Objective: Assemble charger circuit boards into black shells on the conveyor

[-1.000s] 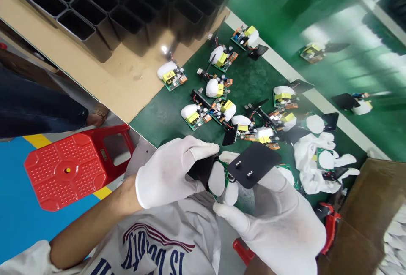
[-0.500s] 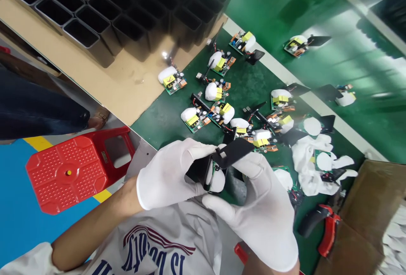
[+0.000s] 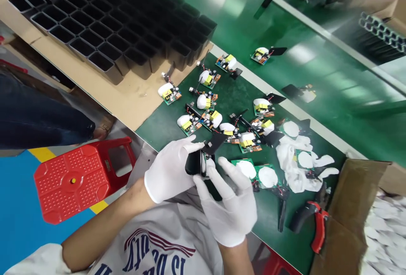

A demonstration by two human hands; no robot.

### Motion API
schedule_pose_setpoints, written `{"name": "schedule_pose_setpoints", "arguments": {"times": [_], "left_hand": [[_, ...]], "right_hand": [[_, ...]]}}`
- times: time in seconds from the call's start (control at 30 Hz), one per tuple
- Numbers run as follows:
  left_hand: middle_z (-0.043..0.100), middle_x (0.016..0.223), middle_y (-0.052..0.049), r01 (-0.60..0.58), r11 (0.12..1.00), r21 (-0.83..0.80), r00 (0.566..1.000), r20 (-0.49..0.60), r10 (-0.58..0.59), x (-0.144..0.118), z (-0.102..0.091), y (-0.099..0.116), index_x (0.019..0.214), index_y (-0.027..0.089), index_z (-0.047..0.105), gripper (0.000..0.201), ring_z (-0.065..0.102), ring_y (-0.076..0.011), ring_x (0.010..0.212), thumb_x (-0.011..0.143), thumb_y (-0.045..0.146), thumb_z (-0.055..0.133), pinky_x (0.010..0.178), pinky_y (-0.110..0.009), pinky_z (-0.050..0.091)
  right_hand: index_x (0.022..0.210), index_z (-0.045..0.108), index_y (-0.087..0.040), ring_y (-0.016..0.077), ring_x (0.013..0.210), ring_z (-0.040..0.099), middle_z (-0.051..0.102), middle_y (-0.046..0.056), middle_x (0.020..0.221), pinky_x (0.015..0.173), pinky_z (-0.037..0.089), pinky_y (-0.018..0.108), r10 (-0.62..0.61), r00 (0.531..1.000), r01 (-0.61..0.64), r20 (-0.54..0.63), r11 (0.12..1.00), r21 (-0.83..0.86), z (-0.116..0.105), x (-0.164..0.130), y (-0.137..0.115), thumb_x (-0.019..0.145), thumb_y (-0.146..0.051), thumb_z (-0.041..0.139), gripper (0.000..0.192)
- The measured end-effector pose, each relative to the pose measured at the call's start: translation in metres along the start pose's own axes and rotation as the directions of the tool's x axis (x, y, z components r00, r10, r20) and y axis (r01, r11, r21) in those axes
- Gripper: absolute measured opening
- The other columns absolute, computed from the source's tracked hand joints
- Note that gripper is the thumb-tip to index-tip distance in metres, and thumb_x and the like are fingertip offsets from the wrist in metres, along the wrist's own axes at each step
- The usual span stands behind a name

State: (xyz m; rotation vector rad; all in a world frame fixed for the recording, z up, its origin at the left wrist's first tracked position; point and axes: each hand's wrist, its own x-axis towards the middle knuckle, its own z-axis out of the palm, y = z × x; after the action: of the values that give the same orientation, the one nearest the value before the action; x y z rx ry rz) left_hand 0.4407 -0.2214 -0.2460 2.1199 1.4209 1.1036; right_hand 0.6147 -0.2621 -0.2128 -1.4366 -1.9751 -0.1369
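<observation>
My left hand [image 3: 173, 167], in a white glove, is closed around a black rectangular housing [image 3: 193, 163] in front of my body. A circuit board with a white pad [image 3: 207, 166] sits at the housing's open end, mostly inside it. Its black end plate [image 3: 216, 142] sticks out past the opening, tilted up. My right hand [image 3: 230, 203], also gloved, has its fingers spread, with the fingertips at the white pad and the housing's mouth. Beyond my hands lie several circuit boards [image 3: 247, 140] with yellow transformers, white pads and wired black plates.
Rows of empty black housings [image 3: 101, 61] stand on cardboard [image 3: 133, 106] at the left. White gloves [image 3: 293, 152], red-handled pliers [image 3: 320, 228] and a cardboard box [image 3: 342, 216] of white pieces lie right. A green conveyor belt [image 3: 330, 89] runs behind. A red stool [image 3: 72, 178] stands left.
The board has gone deeper into the housing. My right hand has moved from beside the end plate, its fingers now spread at the opening. The view has shifted, showing more of the far side.
</observation>
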Motion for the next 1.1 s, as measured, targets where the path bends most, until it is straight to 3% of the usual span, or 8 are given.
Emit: {"name": "schedule_pose_setpoints", "arguments": {"times": [0.2, 0.3, 0.43, 0.53, 0.63, 0.73, 0.93, 1.1], "left_hand": [[0.083, 0.12, -0.015, 0.055, 0.996, 0.069, 0.998, -0.035, -0.052, 0.005, 0.012, 0.003, 0.117, 0.021, 0.064, 0.044, 0.083, -0.0343, 0.102, 0.076, 0.025, 0.079, 0.088, -0.052, 0.07], [0.082, 0.108, -0.011, 0.026, 0.998, 0.063, 0.997, -0.07, -0.022, 0.005, 0.001, 0.017, 0.115, 0.022, 0.065, 0.042, 0.081, -0.0323, 0.094, 0.075, 0.019, 0.076, 0.083, -0.049, 0.068], [0.081, 0.114, -0.011, 0.015, 0.999, 0.039, 0.987, -0.161, -0.009, 0.003, -0.016, 0.035, 0.12, 0.024, 0.067, 0.042, 0.079, -0.032, 0.105, 0.078, 0.022, 0.073, 0.089, -0.048, 0.066], [0.075, 0.078, -0.004, 0.117, 0.993, 0.026, 0.993, 0.023, -0.117, 0.009, -0.014, 0.036, 0.084, 0.025, 0.068, 0.008, 0.076, -0.0268, 0.077, 0.079, 0.019, 0.07, 0.07, -0.04, 0.059], [0.066, 0.062, -0.001, 0.187, 0.981, 0.042, 0.975, 0.118, -0.191, 0.015, -0.005, 0.029, 0.07, 0.025, 0.062, 0.013, 0.068, -0.0238, 0.061, 0.079, 0.02, 0.07, 0.062, -0.037, 0.052], [0.074, 0.071, -0.006, 0.159, 0.985, 0.07, 0.986, 0.04, -0.162, 0.015, -0.001, 0.025, 0.073, 0.025, 0.067, 0.009, 0.073, -0.0276, 0.069, 0.081, 0.026, 0.071, 0.067, -0.039, 0.055], [0.075, 0.074, -0.007, 0.111, 0.984, 0.143, 0.992, -0.076, -0.101, 0.008, 0.004, 0.024, 0.08, 0.024, 0.071, 0.001, 0.074, -0.0281, 0.072, 0.079, 0.024, 0.071, 0.068, -0.039, 0.058], [0.077, 0.081, -0.008, 0.071, 0.988, 0.138, 0.972, -0.233, -0.037, 0.009, -0.002, 0.038, 0.095, 0.021, 0.072, 0.014, 0.073, -0.0269, 0.074, 0.082, 0.021, 0.067, 0.07, -0.039, 0.057]], "right_hand": [[0.159, 0.061, -0.032, 0.0313, 0.103, 0.085, 0.083, 0.012, 0.122, 0.081, 0.07, 0.039, -0.025, 1.0, 0.025, -0.014, 0.998, -0.063, 0.01, -0.012, 0.001, 0.097, -0.014, 0.083, 0.068], [0.159, 0.061, -0.031, 0.0303, 0.1, 0.084, 0.083, 0.013, 0.122, 0.08, 0.07, 0.038, -0.052, 0.998, 0.051, -0.021, 0.997, -0.049, -0.004, -0.005, -0.003, 0.098, -0.013, 0.081, 0.066], [0.16, 0.06, -0.032, 0.0284, 0.101, 0.084, 0.081, 0.014, 0.127, 0.081, 0.071, 0.04, -0.087, 0.996, 0.087, -0.003, 0.996, 0.005, -0.019, -0.007, -0.009, 0.098, -0.01, 0.079, 0.068], [0.156, 0.064, -0.034, 0.0291, 0.106, 0.084, 0.081, 0.012, 0.128, 0.084, 0.073, 0.039, -0.032, 0.999, 0.032, -0.006, 0.999, 0.026, -0.006, -0.017, -0.006, 0.099, -0.01, 0.077, 0.063], [0.148, 0.072, -0.031, 0.0299, 0.108, 0.084, 0.081, 0.012, 0.126, 0.083, 0.074, 0.038, 0.029, 0.999, -0.028, -0.016, 0.999, 0.034, 0.013, -0.027, -0.002, 0.101, -0.013, 0.075, 0.05], [0.138, 0.077, -0.028, 0.0288, 0.109, 0.084, 0.081, 0.013, 0.125, 0.087, 0.074, 0.037, 0.051, 0.998, -0.049, -0.03, 0.997, 0.057, 0.021, -0.029, 0.0, 0.101, -0.013, 0.075, 0.04], [0.134, 0.08, -0.025, 0.0296, 0.109, 0.084, 0.081, 0.015, 0.124, 0.089, 0.073, 0.036, 0.022, 0.998, -0.022, -0.055, 1.0, 0.009, 0.022, -0.023, -0.001, 0.101, -0.012, 0.074, 0.036], [0.139, 0.076, -0.023, 0.0267, 0.102, 0.085, 0.083, 0.014, 0.121, 0.085, 0.072, 0.033, -0.023, 0.994, 0.018, -0.106, 0.999, -0.048, 0.003, -0.017, -0.005, 0.104, -0.014, 0.071, 0.036]]}}
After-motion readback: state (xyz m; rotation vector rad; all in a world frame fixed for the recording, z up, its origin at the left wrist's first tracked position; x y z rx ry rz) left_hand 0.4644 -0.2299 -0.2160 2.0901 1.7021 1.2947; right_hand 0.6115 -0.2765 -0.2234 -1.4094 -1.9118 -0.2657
